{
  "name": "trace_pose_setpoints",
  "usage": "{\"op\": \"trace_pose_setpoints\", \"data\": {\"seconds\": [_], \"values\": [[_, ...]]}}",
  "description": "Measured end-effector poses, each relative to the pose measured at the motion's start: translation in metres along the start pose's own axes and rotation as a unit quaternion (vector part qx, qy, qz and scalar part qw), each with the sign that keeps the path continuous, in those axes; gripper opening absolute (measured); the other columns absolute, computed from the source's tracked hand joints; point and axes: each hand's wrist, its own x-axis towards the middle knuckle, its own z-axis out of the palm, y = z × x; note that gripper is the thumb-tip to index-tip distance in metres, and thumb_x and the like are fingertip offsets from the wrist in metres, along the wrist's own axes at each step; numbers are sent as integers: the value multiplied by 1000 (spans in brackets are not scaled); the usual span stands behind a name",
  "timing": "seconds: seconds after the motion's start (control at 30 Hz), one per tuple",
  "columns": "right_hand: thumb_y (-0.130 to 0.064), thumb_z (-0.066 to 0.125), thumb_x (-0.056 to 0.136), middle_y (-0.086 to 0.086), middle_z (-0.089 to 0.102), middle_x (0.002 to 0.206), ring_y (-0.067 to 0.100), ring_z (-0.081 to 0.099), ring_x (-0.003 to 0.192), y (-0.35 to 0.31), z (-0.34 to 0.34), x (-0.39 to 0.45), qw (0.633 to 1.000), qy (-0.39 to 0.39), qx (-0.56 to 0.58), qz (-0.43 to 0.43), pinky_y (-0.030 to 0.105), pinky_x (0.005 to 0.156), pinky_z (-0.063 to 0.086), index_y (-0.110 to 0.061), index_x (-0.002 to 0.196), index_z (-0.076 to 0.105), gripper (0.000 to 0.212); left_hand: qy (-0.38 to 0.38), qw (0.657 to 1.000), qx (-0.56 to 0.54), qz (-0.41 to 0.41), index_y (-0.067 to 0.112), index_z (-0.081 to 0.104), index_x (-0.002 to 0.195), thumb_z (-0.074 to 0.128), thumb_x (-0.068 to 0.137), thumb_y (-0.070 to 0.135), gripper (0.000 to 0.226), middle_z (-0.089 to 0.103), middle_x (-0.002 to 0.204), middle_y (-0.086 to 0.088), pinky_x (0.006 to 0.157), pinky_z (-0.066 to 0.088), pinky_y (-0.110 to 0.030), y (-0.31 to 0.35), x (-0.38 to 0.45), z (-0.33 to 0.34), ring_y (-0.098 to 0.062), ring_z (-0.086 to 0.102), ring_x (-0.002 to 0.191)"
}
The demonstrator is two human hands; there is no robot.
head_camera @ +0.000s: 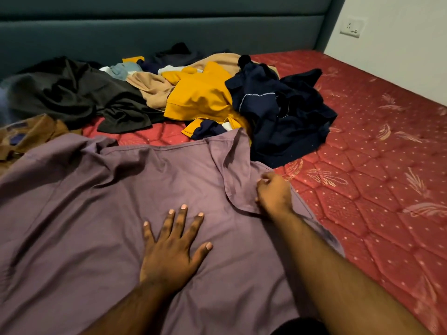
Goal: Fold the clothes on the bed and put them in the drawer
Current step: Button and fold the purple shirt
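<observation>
**Right hand on the sleeve fold, left hand pinning the shirt body**

Right hand sits at the right side of the purple shirt, its fingers curled round the edge of a flap of purple cloth that is already doubled inward over the body. The left hand lies flat near the middle of the shirt, fingers straight and spread, pressing the cloth to the bed and gripping nothing.

The shirt lies spread across the near part of the bed, its hem side towards the person and its collar end away from them, so the long axis runs away from the viewer. The folded flap lies along that axis, just right of the flat hand. The right hand is the nearer one to that edge. The unfolded left side of the shirt reaches well off to the left, closer to the left hand. My judgement is that the next fold turns on the line between the two hands.

Beyond the shirt, the unfolded clothes lie heaped: a navy garment touching the shirt's far right corner, a yellow garment beside it, a dark grey garment at the left, and a brown shirt at the left edge.

No drawer is in view, so nothing can be said of its contents.
</observation>
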Motion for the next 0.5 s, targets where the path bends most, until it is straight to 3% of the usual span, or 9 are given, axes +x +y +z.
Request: {"op": "trace_pose_setpoints", "data": {"seconds": [0.07, 0.17, 0.3, 0.37, 0.43, 0.5], "values": [[-34, 55, 77, 13, 69, 83, 33, 66, 70, 17, -3, 32, 995, 16, 59, 76, 47, 68, 57, -16, 102, 62, 31, 6, 1000, 1, 0, 43, 32, 148, 14, 89, 76, 70, 31, 158, 1, 108, 13, -63, 0, 1, 1, -23, 34, 142], [-26, 66, 84, 12, 58, 63, 23, 49, 45, 11, -13, 52, 986, -43, 86, 136, 30, 44, 44, -11, 97, 55, 23, 11, 1000, 5, 3, 43, 32, 148, 16, 89, 76, 70, 28, 159, -1, 108, 16, -66, 0, 1, 5, -24, 32, 143], [-12, 49, 94, 16, 56, 60, 24, 51, 40, 0, -20, 55, 990, -90, 20, 103, 29, 39, 45, -11, 90, 48, 5, 5, 1000, 7, 1, 42, 34, 148, 17, 89, 75, 70, 31, 158, -2, 107, 19, -67, 0, 2, 5, -26, 34, 142], [-5, 44, 93, 20, 56, 66, 27, 55, 43, 2, -25, 59, 987, -86, 58, 121, 28, 35, 46, -11, 85, 48, 11, 6, 1000, 5, 2, 42, 31, 149, 17, 89, 75, 69, 31, 158, -2, 107, 18, -67, 1, 2, 3, -26, 34, 143], [-12, 47, 82, 22, 62, 76, 34, 62, 55, 13, -32, 64, 989, -48, 68, 119, 37, 42, 52, -11, 83, 50, 3, 4, 1000, 2, 6, 44, 25, 151, 14, 90, 75, 69, 27, 159, -1, 109, 15, -67, 1, 2, 2, -26, 29, 145], [-20, 45, 75, 18, 66, 79, 35, 66, 66, 24, -38, 63, 997, -1, -15, 73, 42, 58, 56, -12, 82, 51, 12, -1, 1000, -4, 1, 45, 19, 151, 12, 89, 76, 70, 23, 161, 0, 110, 14, -67, 1, 1, 0, -25, 25, 147]]}}
